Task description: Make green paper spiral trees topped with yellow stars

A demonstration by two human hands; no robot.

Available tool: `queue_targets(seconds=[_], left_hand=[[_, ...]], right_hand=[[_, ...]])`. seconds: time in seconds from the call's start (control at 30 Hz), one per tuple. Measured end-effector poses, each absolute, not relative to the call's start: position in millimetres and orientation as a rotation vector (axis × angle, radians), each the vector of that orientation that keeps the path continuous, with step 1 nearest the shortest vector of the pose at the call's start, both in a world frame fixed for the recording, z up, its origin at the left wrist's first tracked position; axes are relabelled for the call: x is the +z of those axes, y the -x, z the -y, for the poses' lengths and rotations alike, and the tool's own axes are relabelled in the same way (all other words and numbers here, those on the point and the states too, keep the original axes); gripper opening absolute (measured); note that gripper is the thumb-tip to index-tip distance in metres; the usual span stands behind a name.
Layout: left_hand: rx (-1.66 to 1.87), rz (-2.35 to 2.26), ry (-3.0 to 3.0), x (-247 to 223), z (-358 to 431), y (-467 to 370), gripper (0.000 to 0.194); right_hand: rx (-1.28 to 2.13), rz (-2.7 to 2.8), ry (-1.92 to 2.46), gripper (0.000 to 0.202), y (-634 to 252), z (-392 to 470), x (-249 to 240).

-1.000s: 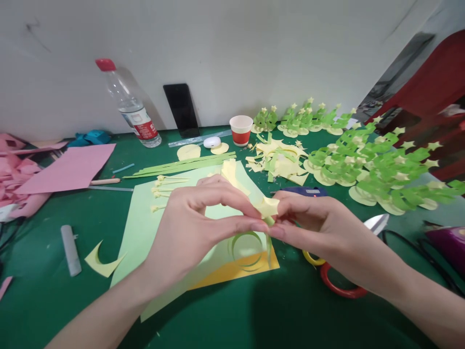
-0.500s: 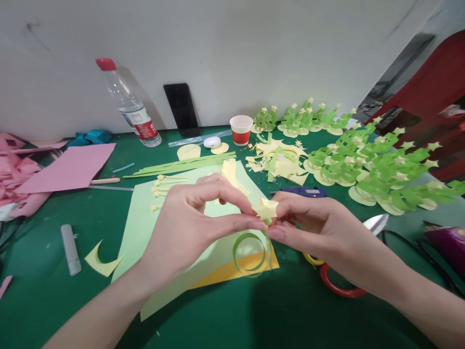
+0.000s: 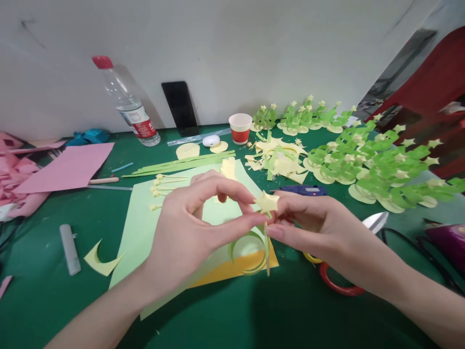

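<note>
Fingers, left: on my left hand [image 3: 189, 228], thumb and forefinger are closed in a pinch on the star-topped stick [image 3: 268, 203], just under and beside the star's left side.
Fingers, right: on my right hand [image 3: 323, 223], thumb and forefinger are also closed on it, the thumb at the stick below the star, the forefinger by the star's right side. I can't tell which fingertip presses hardest.
Star: between both sets of fingertips, right of centre in the frame, its face towards my camera; the stick hangs down below the fingers.
Curled strip: a green strip [image 3: 231, 248] loops below the fingertips.
Under the hands: a pale green sheet [image 3: 141, 228], with an orange sheet [image 3: 232, 271] showing at its lower edge; small yellow-tipped sticks [image 3: 157, 192] lie left of my left hand.
Beside the right hand: a blue tool [image 3: 303, 190] just above, scissors [image 3: 343, 289] partly behind it.
Upper middle: a paper cup [image 3: 240, 129], with paper scraps [image 3: 288, 162] to its right; a phone [image 3: 180, 109] leans on the wall.
Upper left: a bottle [image 3: 136, 114] with a red cap.
Right side: rows of green paper plants [image 3: 385, 160] with star tops.
Far left: a pink sheet [image 3: 69, 167].
</note>
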State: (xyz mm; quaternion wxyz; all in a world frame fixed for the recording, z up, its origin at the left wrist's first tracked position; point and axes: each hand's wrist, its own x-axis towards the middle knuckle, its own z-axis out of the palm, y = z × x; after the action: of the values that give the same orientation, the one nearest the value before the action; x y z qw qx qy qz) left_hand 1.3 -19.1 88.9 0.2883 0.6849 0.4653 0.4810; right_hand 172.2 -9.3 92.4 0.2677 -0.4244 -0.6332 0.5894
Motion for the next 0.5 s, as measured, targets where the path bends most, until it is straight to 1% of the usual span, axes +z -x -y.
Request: queue_targets(seconds=[0.2, 0.5], left_hand=[[1.309, -1.21, -1.765, 88.1, 21.1, -3.7, 0.023], [1.303, -1.23, -1.839, 88.2, 20.4, -4.3, 0.027]], right_hand=[[1.665, 1.622, 1.099, 0.014, -170.8, 9.6, 91.1], [1.609, 1.676, 1.112, 0.016, -170.2, 8.7, 91.5]])
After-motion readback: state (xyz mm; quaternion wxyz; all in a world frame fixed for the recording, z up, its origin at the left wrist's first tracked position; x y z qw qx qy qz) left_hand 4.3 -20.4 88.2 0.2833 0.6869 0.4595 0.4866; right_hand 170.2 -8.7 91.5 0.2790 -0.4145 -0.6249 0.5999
